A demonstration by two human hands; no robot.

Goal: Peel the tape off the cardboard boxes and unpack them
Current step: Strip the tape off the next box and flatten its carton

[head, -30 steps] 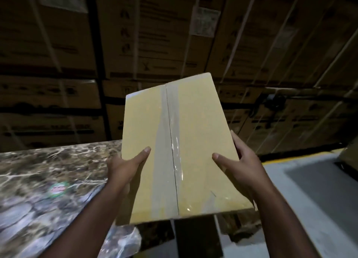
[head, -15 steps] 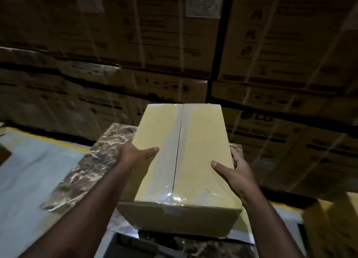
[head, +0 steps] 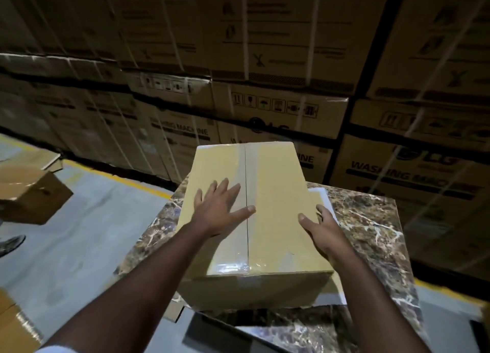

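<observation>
A sealed tan cardboard box (head: 275, 193) stands on the marble-patterned tabletop (head: 371, 228). Clear tape (head: 240, 246) runs down the middle seam of its top and over the near edge. My left hand (head: 218, 208) lies flat on the left half of the top, fingers spread, thumb reaching the seam. My right hand (head: 322, 232) holds the box's right edge, thumb on top and fingers over the side.
A wall of stacked washing machine cartons (head: 265, 74) rises close behind the table. A smaller brown box (head: 31, 196) and a shoe (head: 10, 244) are on the grey floor at the left. Another taped box corner (head: 13, 326) shows at bottom left.
The box has come down from my raised grip onto the tabletop. My left hand moved from the box's left side onto its top and flattened.
</observation>
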